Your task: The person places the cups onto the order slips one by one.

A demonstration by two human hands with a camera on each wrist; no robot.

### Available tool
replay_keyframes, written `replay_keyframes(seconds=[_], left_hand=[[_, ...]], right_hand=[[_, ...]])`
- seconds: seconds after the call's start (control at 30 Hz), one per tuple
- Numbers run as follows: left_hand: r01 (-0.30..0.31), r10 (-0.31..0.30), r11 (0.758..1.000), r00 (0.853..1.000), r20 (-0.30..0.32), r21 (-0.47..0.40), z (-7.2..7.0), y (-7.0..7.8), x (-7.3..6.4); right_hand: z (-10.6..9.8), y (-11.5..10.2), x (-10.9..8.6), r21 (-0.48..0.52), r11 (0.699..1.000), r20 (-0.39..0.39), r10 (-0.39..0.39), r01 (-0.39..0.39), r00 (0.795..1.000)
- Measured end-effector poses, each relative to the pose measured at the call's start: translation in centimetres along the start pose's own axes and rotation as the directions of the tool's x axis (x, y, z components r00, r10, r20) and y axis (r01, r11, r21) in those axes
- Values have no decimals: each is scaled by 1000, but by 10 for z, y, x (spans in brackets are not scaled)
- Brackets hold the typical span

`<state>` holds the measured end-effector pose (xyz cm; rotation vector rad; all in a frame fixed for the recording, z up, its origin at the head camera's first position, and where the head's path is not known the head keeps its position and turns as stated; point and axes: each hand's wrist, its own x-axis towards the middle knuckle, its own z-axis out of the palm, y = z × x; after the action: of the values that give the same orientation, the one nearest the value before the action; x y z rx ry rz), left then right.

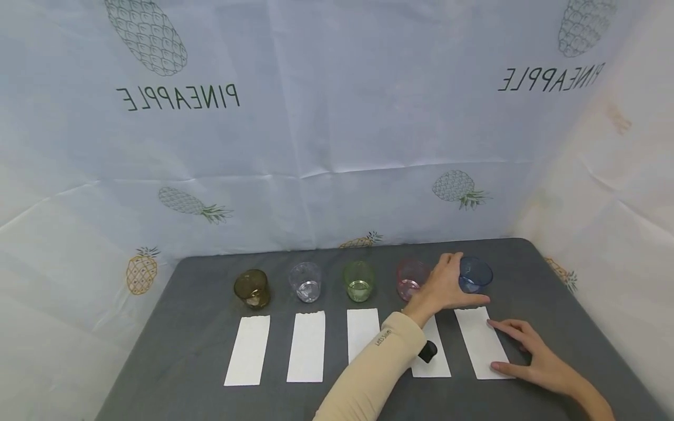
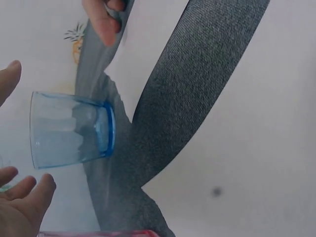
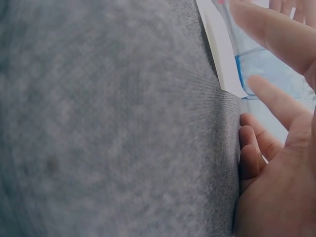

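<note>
My left hand, in a cream sleeve, reaches across to the blue glass at the far right of a row. In the left wrist view, its thumb and fingers are spread to either side of the upright blue glass, with a gap visible between them and it. My right hand lies by the right edge of the rightmost white paper strip, index finger and thumb extended at that edge. The right wrist view has the right hand low against the grey cloth, other fingers partly curled.
Left of the blue glass stand a pink glass, a green glass, a clear glass and a brown glass. White paper strips lie in front of them. A pineapple-print curtain hangs behind the grey table.
</note>
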<state>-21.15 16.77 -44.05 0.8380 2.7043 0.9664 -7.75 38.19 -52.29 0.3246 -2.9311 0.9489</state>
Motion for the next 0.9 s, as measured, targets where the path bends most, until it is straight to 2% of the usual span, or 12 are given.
replay_keyframes(seconds=[0.17, 0.27, 0.5, 0.73, 0.9], left_hand=[[-1, 1, 1000, 1000, -20, 6, 6, 4, 2], [18, -19, 1000, 999, -34, -23, 11, 4, 3], [71, -78, 994, 993, -87, -87, 22, 3, 6], [108, -123, 988, 983, -133, -110, 27, 3, 10], [131, -154, 979, 978, -143, -154, 30, 1, 11]], right_hand=[[0, -1, 0, 23, 999, 19, 23, -24, 1000], [0, -2, 0, 31, 999, 20, 17, -17, 1000], [2, -2, -1, -5, 999, -27, -39, 38, 999], [5, -3, 0, -11, 999, -44, -41, 40, 998], [8, -1, -1, -1, 994, -98, -107, 107, 990]])
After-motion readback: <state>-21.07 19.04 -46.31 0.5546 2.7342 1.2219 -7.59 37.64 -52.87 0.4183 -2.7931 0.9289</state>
